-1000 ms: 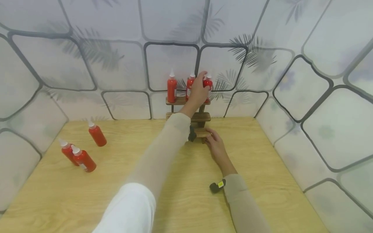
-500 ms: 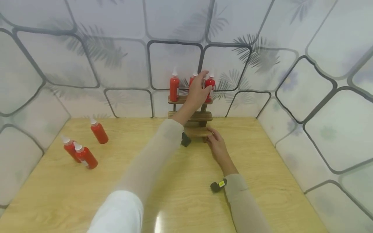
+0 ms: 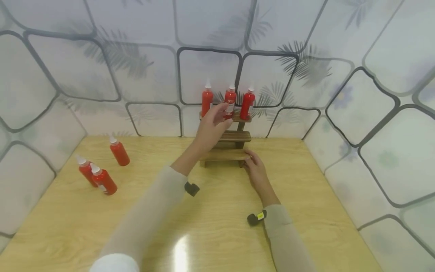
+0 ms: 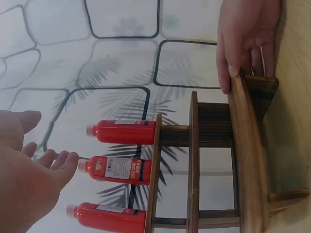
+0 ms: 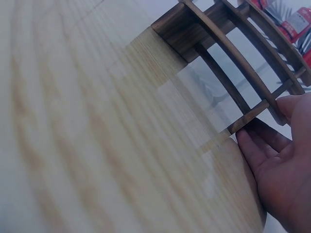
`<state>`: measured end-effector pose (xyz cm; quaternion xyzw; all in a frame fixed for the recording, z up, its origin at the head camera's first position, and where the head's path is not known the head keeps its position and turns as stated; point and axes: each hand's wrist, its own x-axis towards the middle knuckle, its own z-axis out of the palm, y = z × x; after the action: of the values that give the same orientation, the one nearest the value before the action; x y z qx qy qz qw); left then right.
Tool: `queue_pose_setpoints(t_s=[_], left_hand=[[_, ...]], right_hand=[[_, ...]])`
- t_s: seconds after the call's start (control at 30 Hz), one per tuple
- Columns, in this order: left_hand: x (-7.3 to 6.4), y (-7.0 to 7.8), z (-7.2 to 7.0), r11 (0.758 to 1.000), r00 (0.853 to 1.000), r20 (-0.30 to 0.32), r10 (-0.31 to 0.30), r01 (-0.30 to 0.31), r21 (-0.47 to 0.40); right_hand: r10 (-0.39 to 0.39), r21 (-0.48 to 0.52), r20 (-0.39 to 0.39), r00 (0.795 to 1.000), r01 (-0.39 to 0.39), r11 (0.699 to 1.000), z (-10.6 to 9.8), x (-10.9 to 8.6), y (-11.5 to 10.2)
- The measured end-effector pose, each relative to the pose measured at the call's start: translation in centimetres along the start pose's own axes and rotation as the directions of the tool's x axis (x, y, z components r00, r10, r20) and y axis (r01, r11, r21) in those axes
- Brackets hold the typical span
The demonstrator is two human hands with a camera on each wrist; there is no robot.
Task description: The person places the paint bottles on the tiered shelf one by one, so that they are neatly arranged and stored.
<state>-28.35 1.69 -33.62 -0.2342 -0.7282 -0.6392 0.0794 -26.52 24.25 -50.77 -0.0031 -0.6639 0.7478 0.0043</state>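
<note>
A three-tier wooden stand [image 3: 238, 136] stands by the back wall. Along its top tier are a left red bottle [image 3: 207, 99], a middle red bottle [image 3: 230, 97] and a right red bottle [image 3: 247, 105], all upright with white pointed caps. My left hand [image 3: 209, 130] is in front of the stand, holding nothing, its fingers parted. In the left wrist view its fingertips [image 4: 72, 159] come close to the middle bottle's cap; whether they touch, I cannot tell. My right hand [image 3: 257, 172] grips the right end of the lowest tier, thumb [image 5: 286, 105] on the plank and fingers by the leg.
Several more red bottles stand on the left of the wooden table [image 3: 210, 226]: one further back [image 3: 119, 153] and a pair nearer, the front bottle [image 3: 103, 182] partly covering the rear bottle [image 3: 87, 173]. A patterned wall [image 3: 149, 75] encloses the back and sides.
My left hand has drawn back from the top tier, down and to the left, leaving the middle and right bottles uncovered. The right hand keeps its hold on the stand.
</note>
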Motion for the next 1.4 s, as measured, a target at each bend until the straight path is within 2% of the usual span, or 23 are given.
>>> queue_pose_setpoints(t_s=[0.2,0.37,0.47,0.57,0.7,0.77,0.9,1.0,1.13,1.23,1.3,1.33,1.4], left_hand=[[-4.9,-0.5,-1.1,0.999,0.999,-0.022,0.042,-0.042,0.011],[-8.5,-1.8,-3.1,0.999,0.997,-0.062,0.048,-0.049,-0.013],[-10.5,-2.4,-4.9,0.999,0.996,-0.086,0.032,-0.032,-0.001],[-12.7,-2.7,-7.2,0.998,0.992,-0.127,0.002,0.005,0.056],[-15.7,-2.7,-10.8,0.986,0.975,-0.221,-0.008,0.045,0.161],[-17.3,-2.5,-12.5,0.973,0.961,-0.277,0.002,0.062,0.223],[-20.0,-2.2,-15.5,0.955,0.923,-0.385,0.013,0.103,0.28],[-21.7,-2.2,-17.5,0.931,0.877,-0.48,0.001,0.175,0.321],[-23.4,-2.7,-19.7,0.893,0.802,-0.597,-0.025,0.286,0.347],[-24.0,-3.5,-21.1,0.904,0.755,-0.654,-0.05,0.313,0.292],[-24.2,-4.1,-21.9,0.912,0.731,-0.678,-0.076,0.326,0.25],[-24.3,-4.3,-22.2,0.917,0.724,-0.683,-0.091,0.329,0.227],[-24.4,-4.7,-22.7,0.927,0.723,-0.679,-0.124,0.328,0.181]], right_hand=[[0.002,-0.021,0.002,1.0,-0.002,1.0,-0.1,-0.2,-0.2],[0.005,-0.033,0.019,1.0,-0.005,0.999,-0.1,-0.4,-0.3],[0.019,-0.036,0.017,1.0,-0.019,0.999,-0.2,-0.6,-0.4],[0.022,-0.029,0.013,1.0,-0.022,0.999,-0.2,-0.8,-0.6],[0.007,-0.026,0.018,1.0,-0.007,1.0,-0.2,-0.8,-0.8],[-0.003,-0.033,0.027,1.0,0.004,0.999,-0.2,-0.8,-0.8],[-0.013,-0.043,0.049,0.999,0.015,0.999,-0.3,-0.8,-0.6],[-0.013,-0.05,0.052,0.999,0.015,0.999,-0.3,-0.8,-0.5],[-0.001,-0.052,0.038,0.999,0.003,0.999,-0.1,-0.8,-0.5],[0.002,-0.048,0.029,1.0,-0.001,0.999,0.0,-0.7,-0.6],[-0.001,-0.052,0.034,0.999,0.003,0.999,0.0,-0.6,-0.6],[-0.003,-0.051,0.042,0.999,0.005,0.999,0.0,-0.6,-0.6],[-0.006,-0.062,0.045,0.999,0.009,0.998,0.1,-0.6,-0.6]])
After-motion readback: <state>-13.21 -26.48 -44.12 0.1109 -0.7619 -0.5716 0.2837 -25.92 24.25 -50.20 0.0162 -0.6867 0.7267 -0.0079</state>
